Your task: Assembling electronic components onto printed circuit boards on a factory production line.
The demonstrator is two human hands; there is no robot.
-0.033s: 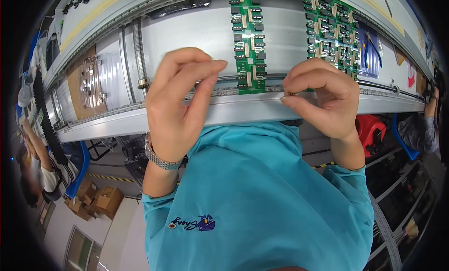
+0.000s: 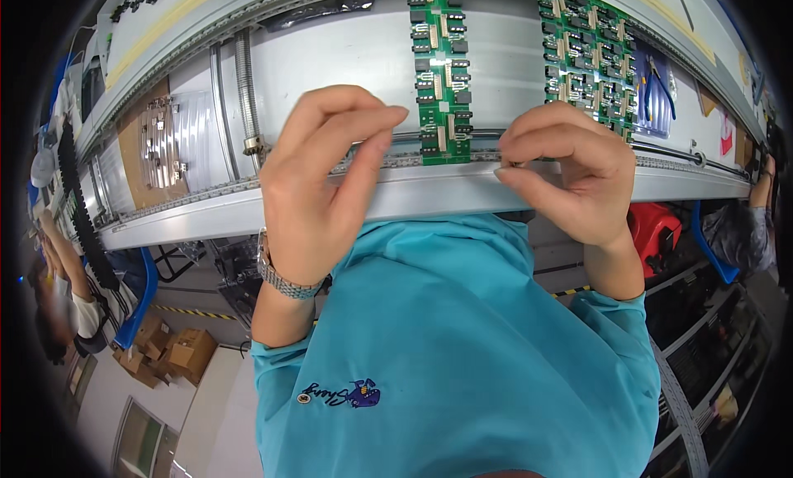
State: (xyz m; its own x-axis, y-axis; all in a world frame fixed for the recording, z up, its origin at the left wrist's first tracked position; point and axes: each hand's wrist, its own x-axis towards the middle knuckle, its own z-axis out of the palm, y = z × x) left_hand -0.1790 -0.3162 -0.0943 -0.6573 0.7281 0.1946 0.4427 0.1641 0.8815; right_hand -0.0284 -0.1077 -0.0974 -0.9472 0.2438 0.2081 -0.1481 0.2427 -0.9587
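A narrow green circuit board strip (image 2: 446, 144), set with black blocks and pale connectors, lies across the rails in front of me. Just to its left hovers my left hand (image 2: 326, 168), its thumb and fingers curved with a gap between them and nothing visible inside. On the strip's other side, my right hand (image 2: 574, 168) pinches a small dark part (image 2: 514, 164) between thumb and fingers; its kind is too small to make out. Neither hand clearly touches the strip. Wider green boards (image 2: 586, 61), packed with similar parts, lie beyond my right hand.
The metal front rail (image 2: 438, 189) runs between me and the boards. Clear plastic trays with small metal parts (image 2: 161, 139) are at left, near a spring-like rod (image 2: 245, 90). Blue-handled pliers (image 2: 657, 86) lie at right. Other people sit at both sides.
My left hand has shifted slightly right. The boards have crept a little to the right along the rails. My right hand keeps its pinch in nearly the same place.
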